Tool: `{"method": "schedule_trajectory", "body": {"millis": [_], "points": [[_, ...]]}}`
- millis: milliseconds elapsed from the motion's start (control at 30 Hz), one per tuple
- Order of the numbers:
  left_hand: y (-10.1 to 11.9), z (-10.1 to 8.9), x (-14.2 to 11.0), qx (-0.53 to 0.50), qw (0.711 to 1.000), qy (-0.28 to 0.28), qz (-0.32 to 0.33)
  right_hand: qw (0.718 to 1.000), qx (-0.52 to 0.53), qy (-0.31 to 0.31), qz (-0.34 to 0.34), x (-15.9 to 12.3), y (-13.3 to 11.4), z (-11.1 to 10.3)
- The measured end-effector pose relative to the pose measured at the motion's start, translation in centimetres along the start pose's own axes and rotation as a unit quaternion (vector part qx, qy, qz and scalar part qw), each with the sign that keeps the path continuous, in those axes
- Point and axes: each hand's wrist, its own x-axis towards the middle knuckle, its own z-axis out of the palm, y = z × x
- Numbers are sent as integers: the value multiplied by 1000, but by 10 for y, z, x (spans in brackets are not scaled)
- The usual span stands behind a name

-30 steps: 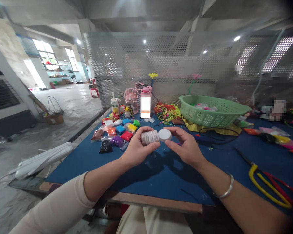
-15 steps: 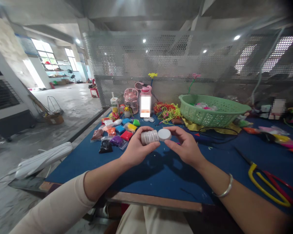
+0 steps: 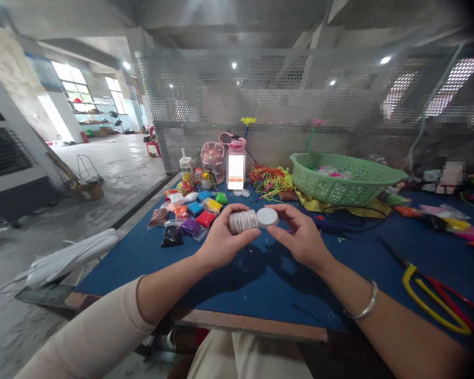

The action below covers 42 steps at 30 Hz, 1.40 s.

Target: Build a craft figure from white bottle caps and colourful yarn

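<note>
Clamping a ribbed clear container point(image 3: 243, 222) in the left hand point(image 3: 222, 237), pinching a white cap point(image 3: 267, 217) by its edge in the right hand point(image 3: 302, 234); holding both above the blue tabletop point(image 3: 134, 266), tbh maybe risking dropping the cap through too light a fingertip pinch, or denting the container by oversqueezing.

No text can be read: the greenish print point(image 3: 187, 169) on the drink cup point(image 3: 184, 162) is too small to be made out, the blue wall board point(image 3: 43, 71) is blurred, and the phone screen point(image 3: 236, 167) is washed out
</note>
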Motion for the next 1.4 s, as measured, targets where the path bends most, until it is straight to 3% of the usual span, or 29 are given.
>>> {"method": "schedule_trajectory", "body": {"millis": [1400], "points": [[1,1,0,7,1000,-1,3,1000,19,4,0,-1,-1,2]]}}
